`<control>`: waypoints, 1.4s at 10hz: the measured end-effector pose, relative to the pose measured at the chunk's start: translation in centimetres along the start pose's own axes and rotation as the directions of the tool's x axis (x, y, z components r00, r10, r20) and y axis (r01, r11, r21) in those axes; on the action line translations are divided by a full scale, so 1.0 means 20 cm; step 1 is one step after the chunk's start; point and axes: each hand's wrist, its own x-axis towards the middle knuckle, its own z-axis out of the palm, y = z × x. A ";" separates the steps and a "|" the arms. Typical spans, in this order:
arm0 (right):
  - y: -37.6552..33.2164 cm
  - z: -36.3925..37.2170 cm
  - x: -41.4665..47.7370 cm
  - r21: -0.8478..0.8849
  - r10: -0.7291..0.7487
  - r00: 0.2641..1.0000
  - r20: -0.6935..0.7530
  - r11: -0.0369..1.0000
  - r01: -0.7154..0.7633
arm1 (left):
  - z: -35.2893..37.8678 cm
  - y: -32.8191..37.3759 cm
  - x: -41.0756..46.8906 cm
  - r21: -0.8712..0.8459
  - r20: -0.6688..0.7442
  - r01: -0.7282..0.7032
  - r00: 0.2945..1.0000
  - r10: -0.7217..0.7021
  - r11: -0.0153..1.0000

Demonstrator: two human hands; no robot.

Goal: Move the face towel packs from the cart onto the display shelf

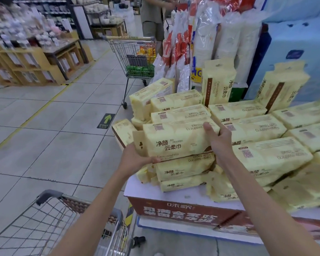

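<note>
We hold one pack [175,141] between both hands, level, just above the pile. Our left hand [135,157] curls under its near-left end, by the flat tab with the punched hanger hole. Our right hand [219,139] clamps the other end, thumb on top and fingers wrapped round the far side. Both hands are closed firmly on the pack.

Directly below our hands lie two more packs [181,170], stacked flat on the shelf [185,197]. Beyond and to the right of our right hand the shelf is thick with them, flat rows in front and a few standing upright [218,84] at the back. So we judge most of the work done. The cart [50,218] sits below and left of our left forearm; through the mesh that shows we see no packs, though part of the basket is out of frame. What is left, as far as we can tell, is to set this pack down on the pile.

The packs are soft bricks in pale yellow plastic film, wrinkled at the ends, with a brown band and dark print. They look pliant and light, and would give under a squeeze. The shelf has a flat white top and a red printed front. The cart is thin steel wire with grey plastic corners.
</note>
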 end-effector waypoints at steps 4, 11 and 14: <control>0.05 0.04 0.01 -0.415 -0.144 0.967 -0.208 0.909 0.046 | 0.19 -0.09 0.06 0.393 -0.120 0.046 0.993 0.001 0.919; 0.14 0.10 -0.02 -0.822 -0.292 0.954 -0.072 0.559 0.109 | 0.21 -0.09 0.01 0.064 -0.252 -0.146 0.955 0.157 0.987; 0.15 0.14 -0.13 -0.907 -0.354 0.932 0.082 0.361 0.217 | 0.21 -0.09 0.01 0.036 -0.246 -0.118 0.961 0.123 0.992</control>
